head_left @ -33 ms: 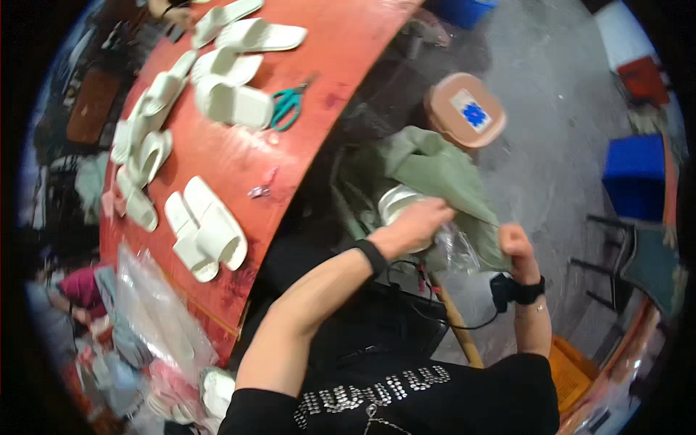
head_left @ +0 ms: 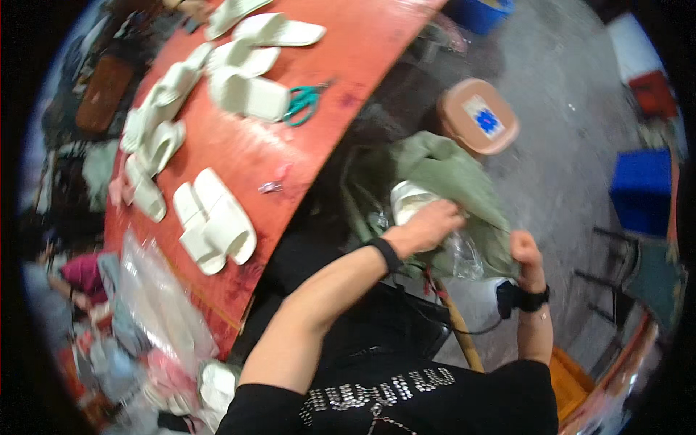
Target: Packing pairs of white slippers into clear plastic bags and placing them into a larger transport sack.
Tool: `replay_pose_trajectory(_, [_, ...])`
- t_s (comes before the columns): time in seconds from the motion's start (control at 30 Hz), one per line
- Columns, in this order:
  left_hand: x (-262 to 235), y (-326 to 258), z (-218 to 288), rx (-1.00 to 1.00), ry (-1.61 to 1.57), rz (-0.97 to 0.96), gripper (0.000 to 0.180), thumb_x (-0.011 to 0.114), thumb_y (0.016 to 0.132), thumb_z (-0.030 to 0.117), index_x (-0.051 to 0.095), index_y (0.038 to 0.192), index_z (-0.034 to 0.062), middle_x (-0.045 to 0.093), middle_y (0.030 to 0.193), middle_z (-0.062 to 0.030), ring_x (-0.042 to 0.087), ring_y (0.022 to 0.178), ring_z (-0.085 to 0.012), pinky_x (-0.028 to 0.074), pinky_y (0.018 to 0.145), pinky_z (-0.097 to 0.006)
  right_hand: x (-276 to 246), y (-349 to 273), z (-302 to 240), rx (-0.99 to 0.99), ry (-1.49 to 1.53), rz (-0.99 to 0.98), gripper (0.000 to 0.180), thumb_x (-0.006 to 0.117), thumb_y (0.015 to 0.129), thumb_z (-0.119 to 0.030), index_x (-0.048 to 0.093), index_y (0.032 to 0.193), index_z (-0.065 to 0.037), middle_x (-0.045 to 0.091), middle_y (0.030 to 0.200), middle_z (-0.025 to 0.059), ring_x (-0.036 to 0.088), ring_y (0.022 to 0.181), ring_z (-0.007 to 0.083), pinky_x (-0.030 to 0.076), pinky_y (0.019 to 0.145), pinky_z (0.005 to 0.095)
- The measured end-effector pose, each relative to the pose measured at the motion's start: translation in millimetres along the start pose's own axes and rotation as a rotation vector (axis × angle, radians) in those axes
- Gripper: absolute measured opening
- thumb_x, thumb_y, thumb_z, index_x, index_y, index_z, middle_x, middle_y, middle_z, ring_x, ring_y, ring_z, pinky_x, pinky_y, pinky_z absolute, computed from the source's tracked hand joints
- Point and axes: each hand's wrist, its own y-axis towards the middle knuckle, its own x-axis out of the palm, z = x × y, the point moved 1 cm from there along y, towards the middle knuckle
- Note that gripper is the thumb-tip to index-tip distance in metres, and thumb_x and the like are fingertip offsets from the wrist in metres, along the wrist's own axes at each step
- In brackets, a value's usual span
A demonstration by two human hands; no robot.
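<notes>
A green cloth sack hangs open beside the table's edge. My left hand reaches into its mouth, closed against a white slipper that is partly hidden by the fingers and the cloth. Crumpled clear plastic shows below those fingers. My right hand is closed in a fist on the sack's right rim. To the left on the red table lies a pair of white slippers, side by side.
More white slippers line the table's far and left parts, near green-handled scissors. Beyond the sack stands a pink lidded box. A blue crate and a chair stand right; a plastic sheet hangs at the near left.
The whole view has shifted slightly, so things appear farther right. Less of the slipper shows above the sack's mouth. Both hands keep their places at the sack.
</notes>
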Motion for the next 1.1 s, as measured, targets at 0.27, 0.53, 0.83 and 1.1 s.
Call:
replay_pose_trajectory(0.27, [2, -49, -18, -0.426, 0.162, -0.524, 0.043, 0.056, 0.077, 0.018, 0.048, 0.119, 0.0128, 0.05, 0.115, -0.0126, 0.05, 0.105, -0.0299, 0.038, 0.086, -0.048, 0, 36, 43, -0.044, 0.115, -0.006, 0.019, 0.053, 0.076, -0.018, 0.041, 0.063, -0.01, 0.04, 0.064, -0.0042, 0.038, 0.06, 0.0073, 0.032, 0.055, 0.0215])
replay_pose_trajectory(0.53, [-138, -165, -6, -0.411, -0.275, 0.324, 0.03, 0.056, 0.08, 0.01, 0.054, 0.109, 0.0035, 0.06, 0.093, -0.0144, 0.058, 0.088, -0.0276, 0.046, 0.078, -0.035, 99, 82, 107, 0.078, -0.984, -0.454, 0.042, 0.058, 0.077, -0.02, 0.046, 0.114, -0.005, 0.061, 0.079, 0.0133, 0.059, 0.073, 0.0271, 0.045, 0.066, 0.035])
replay_pose_trajectory(0.83, [-254, -359, -62, -0.987, 0.575, 1.075, 0.024, 0.055, 0.075, 0.006, 0.059, 0.1, 0.0045, 0.059, 0.094, -0.0109, 0.053, 0.091, -0.0225, 0.04, 0.08, -0.032, 184, 81, 65, -0.316, -1.205, -0.692, 0.037, 0.059, 0.077, -0.018, 0.052, 0.11, -0.004, 0.061, 0.094, 0.0141, 0.056, 0.081, 0.0339, 0.044, 0.072, 0.0407])
replay_pose_trajectory(1.1, [-209, -522, -15, -1.902, 1.057, 0.944, 0.066, 0.067, 0.068, 0.028, 0.039, 0.127, 0.0153, 0.032, 0.133, -0.0118, 0.032, 0.118, -0.033, 0.029, 0.088, -0.054, 239, 72, 59, -0.039, -1.161, -0.885, 0.04, 0.06, 0.078, -0.02, 0.051, 0.113, -0.005, 0.06, 0.098, 0.0157, 0.058, 0.09, 0.0299, 0.046, 0.075, 0.0355])
